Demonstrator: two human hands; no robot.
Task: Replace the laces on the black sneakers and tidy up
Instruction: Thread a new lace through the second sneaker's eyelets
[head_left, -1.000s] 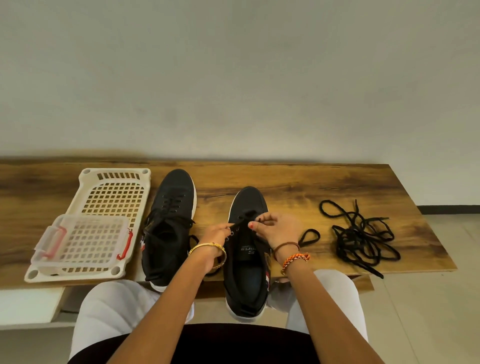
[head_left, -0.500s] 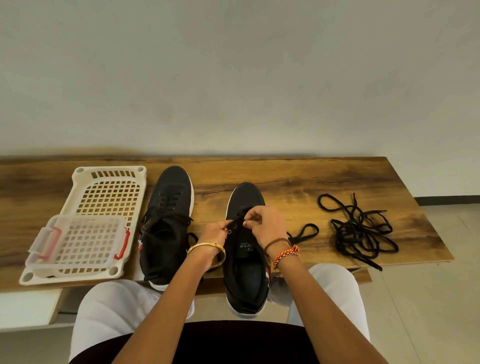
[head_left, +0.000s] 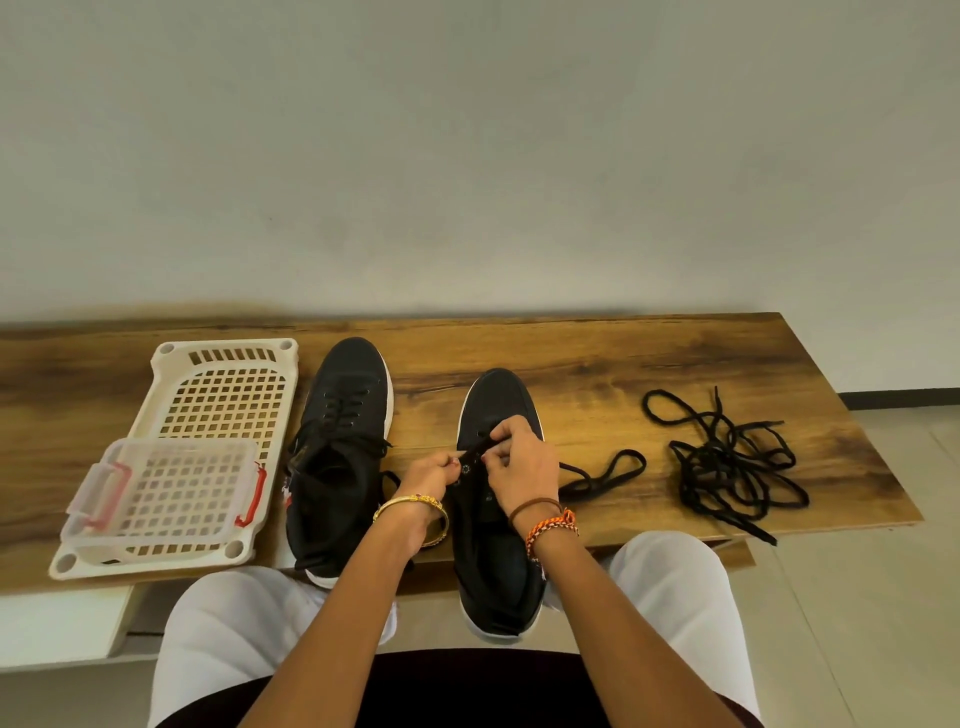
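Lace (head_left: 605, 475) end between both hands' fingertips, over the sneaker (head_left: 498, 525) eyelets.

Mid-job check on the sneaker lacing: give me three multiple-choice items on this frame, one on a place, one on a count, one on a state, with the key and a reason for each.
1. Where is the loose tangle of black laces?
A. in the white basket
B. on the table, right of both sneakers
C. on the floor

2. How many black sneakers are on the table?
A. one
B. two
C. three

3. What are the hands doing?
A. resting flat on the table
B. lifting the clear box
C. pinching a lace at the right sneaker's eyelets

Key: 1 B, the tangle lies on bare wood right of the right sneaker. 2 B, a left sneaker with laces in its eyelets stands beside the right one. 3 C, the left hand and right hand meet over the eyelets with fingers curled on the lace; the clear box sits untouched on the white basket.
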